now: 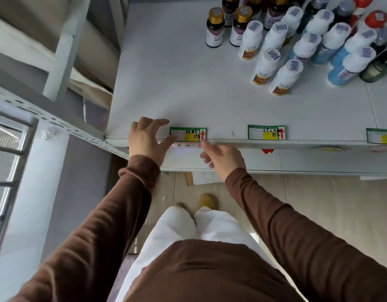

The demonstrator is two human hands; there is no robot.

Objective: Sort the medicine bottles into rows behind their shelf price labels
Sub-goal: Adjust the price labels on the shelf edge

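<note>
Along the front edge of the white shelf (pixel 166 83) lie green-bordered price labels: a left label (pixel 188 134), a middle label (pixel 266 132) and a right label (pixel 381 136) cut by the frame. My left hand (pixel 146 138) hovers at the shelf edge with fingers spread, its thumb by the left label's corner. Just below that label's right end, my right hand (pixel 223 156) holds nothing, its index finger extended. Mixed bottles crowd the back right: white bottles with orange labels (pixel 265 66), brown gold-capped bottles (pixel 214 27), blue-bodied bottles (pixel 349 66) and a dark green bottle (pixel 377 67).
A perforated metal upright (pixel 46 118) and a white post (pixel 64 49) bound the shelf's left side. A lower shelf (pixel 297 160) with red tags runs beneath. Paper scraps (pixel 202 177) lie on the tiled floor by my feet.
</note>
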